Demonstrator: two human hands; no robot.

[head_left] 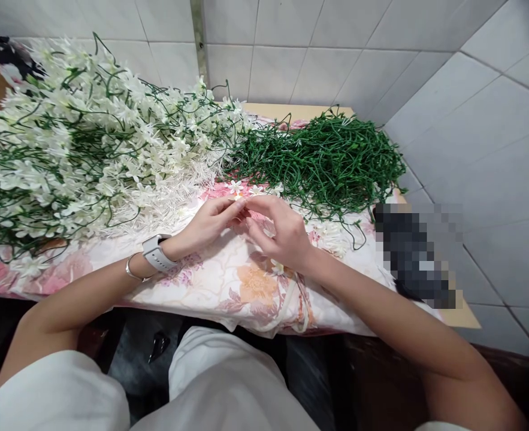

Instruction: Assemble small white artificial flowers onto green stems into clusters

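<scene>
My left hand (210, 222) and my right hand (280, 230) meet fingertip to fingertip over a floral cloth (228, 281) in the middle of the table. Both pinch together on something small that I cannot make out. My left wrist carries a white watch (156, 253) and a thin bangle. A few loose white flower heads (236, 187) lie on the cloth just beyond my fingers. A big heap of white artificial flowers on green stems (88, 137) fills the left. A pile of bare green stems (327, 158) lies at the back right.
Tiled walls close in behind and to the right. A blurred-out dark object (414, 254) sits at the table's right edge. The cloth hangs over the near edge above my lap. A small dark clip (159, 345) lies on the floor.
</scene>
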